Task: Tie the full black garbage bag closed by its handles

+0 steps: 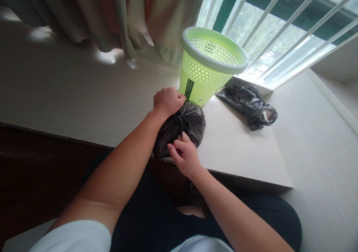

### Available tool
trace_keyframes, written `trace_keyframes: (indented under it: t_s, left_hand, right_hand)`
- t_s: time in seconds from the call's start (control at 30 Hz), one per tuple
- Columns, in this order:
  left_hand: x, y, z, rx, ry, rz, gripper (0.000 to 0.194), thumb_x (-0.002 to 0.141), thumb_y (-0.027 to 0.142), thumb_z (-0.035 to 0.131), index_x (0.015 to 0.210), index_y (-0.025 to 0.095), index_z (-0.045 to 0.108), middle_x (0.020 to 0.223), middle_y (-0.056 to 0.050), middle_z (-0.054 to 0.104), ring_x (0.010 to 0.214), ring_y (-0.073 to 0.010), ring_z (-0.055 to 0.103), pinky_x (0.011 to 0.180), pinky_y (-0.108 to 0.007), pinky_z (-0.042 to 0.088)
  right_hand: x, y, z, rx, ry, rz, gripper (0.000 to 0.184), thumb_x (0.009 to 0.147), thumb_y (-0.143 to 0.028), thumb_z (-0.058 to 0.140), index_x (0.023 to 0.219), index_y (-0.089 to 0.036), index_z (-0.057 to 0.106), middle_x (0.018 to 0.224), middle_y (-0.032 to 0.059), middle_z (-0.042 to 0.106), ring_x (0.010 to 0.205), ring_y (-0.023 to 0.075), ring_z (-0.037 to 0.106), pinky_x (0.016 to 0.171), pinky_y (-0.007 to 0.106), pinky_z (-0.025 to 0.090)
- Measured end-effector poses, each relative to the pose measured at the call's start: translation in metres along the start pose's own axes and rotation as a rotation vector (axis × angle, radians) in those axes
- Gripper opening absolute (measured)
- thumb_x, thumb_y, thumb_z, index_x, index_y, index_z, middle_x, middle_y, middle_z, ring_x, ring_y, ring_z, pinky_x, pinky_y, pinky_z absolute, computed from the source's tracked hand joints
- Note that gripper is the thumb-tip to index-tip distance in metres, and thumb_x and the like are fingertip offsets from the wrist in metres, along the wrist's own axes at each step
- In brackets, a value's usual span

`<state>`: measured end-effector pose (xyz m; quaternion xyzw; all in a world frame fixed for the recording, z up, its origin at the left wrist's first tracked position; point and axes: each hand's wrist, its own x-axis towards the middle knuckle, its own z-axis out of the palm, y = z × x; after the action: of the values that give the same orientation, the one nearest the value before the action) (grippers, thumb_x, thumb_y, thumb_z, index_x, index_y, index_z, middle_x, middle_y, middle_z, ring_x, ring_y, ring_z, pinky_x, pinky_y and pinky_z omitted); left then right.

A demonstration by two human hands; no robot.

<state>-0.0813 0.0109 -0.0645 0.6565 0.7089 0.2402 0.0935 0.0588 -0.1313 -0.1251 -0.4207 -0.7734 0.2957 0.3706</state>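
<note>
A filled black garbage bag (195,118), gathered and knotted at the top, rests on the front part of the wooden ledge. On its far side my left hand (168,102) is closed in a fist, gripping one end of the bag's tied top. Nearer to me, my right hand (184,155) pinches the other end of the tie with thumb and bent fingers. Both ends are stretched apart across the knot. Just behind the bag stands a green plastic wastebasket (205,84) with a perforated upper wall and a grey rim.
A crumpled black plastic bag (248,104) lies right of the wastebasket. Long curtains (92,16) hang at the back left, and a window with white bars (268,13) is behind. The ledge (69,95) ends at a front edge by my legs; a side panel (321,132) bounds it on the right.
</note>
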Motion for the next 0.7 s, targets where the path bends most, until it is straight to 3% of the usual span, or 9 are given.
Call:
trace_keyframes:
  t_s: [0.37, 0.7]
  left_hand:
    - [0.001, 0.000, -0.004, -0.002, -0.072, 0.075, 0.037, 0.092, 0.044, 0.056, 0.073, 0.021, 0.079, 0.080, -0.015, 0.075, 0.088, -0.0344, 0.073, 0.079, -0.039, 0.050]
    - [0.001, -0.003, -0.003, 0.031, -0.008, 0.039, 0.040, 0.094, 0.044, 0.055, 0.072, 0.021, 0.079, 0.079, -0.015, 0.076, 0.089, -0.0344, 0.073, 0.077, -0.039, 0.051]
  right_hand:
    - [-0.008, 0.019, 0.008, -0.085, 0.057, -0.104, 0.042, 0.102, -0.031, 0.056, 0.064, -0.023, 0.039, 0.080, 0.0009, 0.041, 0.071, 0.0147, 0.046, 0.062, 0.028, 0.035]
    - [-0.002, 0.015, 0.002, -0.052, 0.000, -0.027, 0.042, 0.100, -0.034, 0.056, 0.064, -0.024, 0.036, 0.082, 0.0014, 0.040, 0.072, 0.0157, 0.045, 0.063, 0.028, 0.036]
